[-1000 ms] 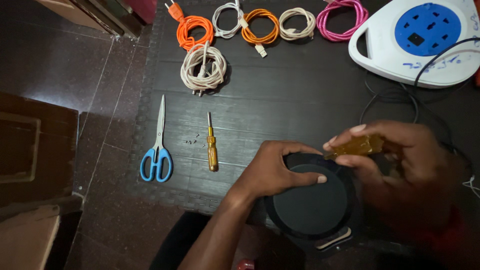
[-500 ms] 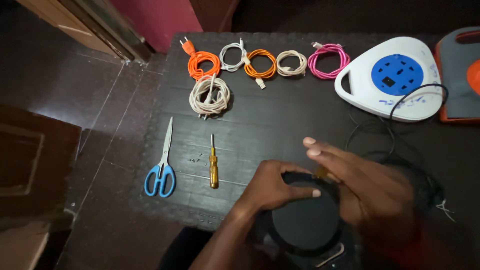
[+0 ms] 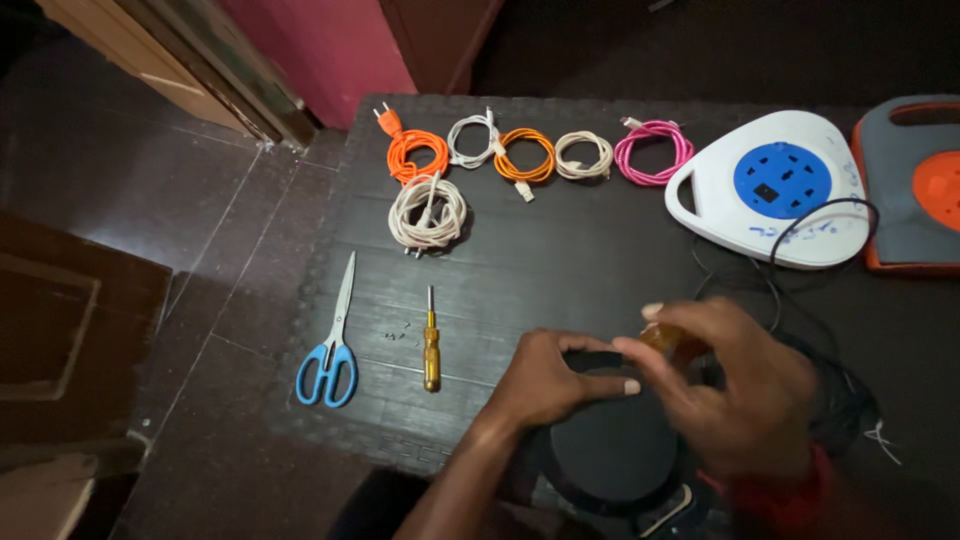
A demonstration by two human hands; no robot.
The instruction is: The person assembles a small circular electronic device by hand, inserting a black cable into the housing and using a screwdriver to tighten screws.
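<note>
My left hand [image 3: 548, 385] grips the upper left rim of a round black device [image 3: 612, 450] lying on the dark mat near me. My right hand [image 3: 735, 385] hovers over the device's top right and pinches a small amber object [image 3: 662, 338], likely a screwdriver handle, between fingers and thumb. A thin black cable [image 3: 812, 215] runs from the device's right side up towards the white and blue extension reel [image 3: 770, 200].
Blue-handled scissors [image 3: 330, 350] and a yellow-handled screwdriver [image 3: 431, 345] lie left of my hands. Several coiled cables sit along the mat's far edge: orange [image 3: 415, 155], white [image 3: 472, 140], orange [image 3: 524, 157], cream [image 3: 583, 155], pink [image 3: 652, 152], and a larger cream coil [image 3: 427, 212]. An orange and grey reel [image 3: 915, 185] stands far right.
The view has tilted up and shifted, so the mat's far edge and the second reel show. My right hand has shifted slightly over the device, the amber object showing again; the left hand keeps its grip.
</note>
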